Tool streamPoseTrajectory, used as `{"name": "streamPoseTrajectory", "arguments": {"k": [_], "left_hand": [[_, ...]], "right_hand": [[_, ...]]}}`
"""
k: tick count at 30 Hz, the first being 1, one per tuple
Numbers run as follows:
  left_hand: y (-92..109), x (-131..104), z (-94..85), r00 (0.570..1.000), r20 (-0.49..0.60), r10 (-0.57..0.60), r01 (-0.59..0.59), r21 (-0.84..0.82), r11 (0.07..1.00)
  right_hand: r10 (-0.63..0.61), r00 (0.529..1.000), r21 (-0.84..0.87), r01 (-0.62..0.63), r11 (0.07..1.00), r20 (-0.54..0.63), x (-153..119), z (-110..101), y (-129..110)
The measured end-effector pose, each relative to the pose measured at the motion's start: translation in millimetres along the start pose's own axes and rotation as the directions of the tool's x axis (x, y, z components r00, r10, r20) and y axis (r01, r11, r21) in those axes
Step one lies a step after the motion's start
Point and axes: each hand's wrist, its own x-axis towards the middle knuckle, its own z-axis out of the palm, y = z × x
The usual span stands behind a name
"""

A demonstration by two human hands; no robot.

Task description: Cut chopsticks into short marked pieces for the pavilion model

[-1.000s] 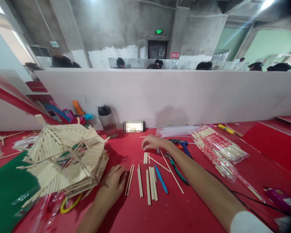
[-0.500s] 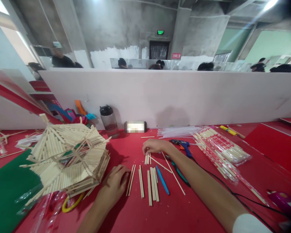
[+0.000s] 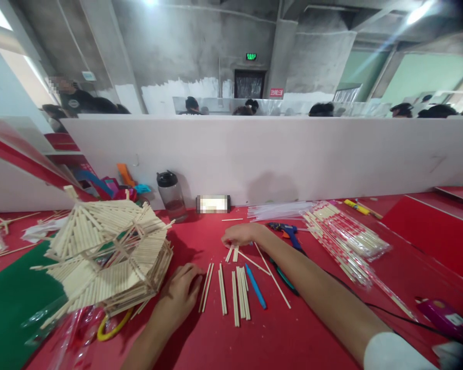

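My right hand is bent down over a small group of short wooden sticks, its fingertips pinched at their far ends and partly hidden. My left hand rests on the red table, holding nothing, fingers loosely bent and apart. Just to its right lies a pair of longer wooden sticks. More sticks and a bundle of them follow in a row, with a blue pen at the end. Left of my left hand stands a many-sided structure built of wooden sticks.
Behind my right forearm lie a blue glue gun and bagged sticks. Green-handled pliers are partly under that arm. A water bottle and a phone stand by the white partition. Other people sit beyond it.
My right hand has shifted slightly left, and the short sticks beneath it are now spread apart, some tilted. My left hand stays put. The view has shifted a little.
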Motion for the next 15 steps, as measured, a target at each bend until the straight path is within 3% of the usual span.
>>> {"name": "streamPoseTrajectory", "arguments": {"k": [4,7,9,15], "left_hand": [[0,-1,0.6,1.000,0.001,-0.002,0.002,0.018,1.000],[0,-1,0.2,1.000,0.004,-0.002,0.002,0.021,1.000],[1,-1,-0.4,1.000,0.010,-0.005,0.005,0.017,1.000],[0,-1,-0.7,1.000,0.020,-0.020,0.020,0.020,1.000]], "right_hand": [[-0.028,0.996,0.205,0.044,0.978,-0.081,-9,5,9],[0.025,0.980,0.282,0.032,0.959,-0.199,-22,3,11],[0.103,0.943,0.297,-0.005,0.955,-0.315,-32,-1,9],[0.285,0.825,0.479,-0.019,0.878,-0.489,-58,-9,-7]]}}
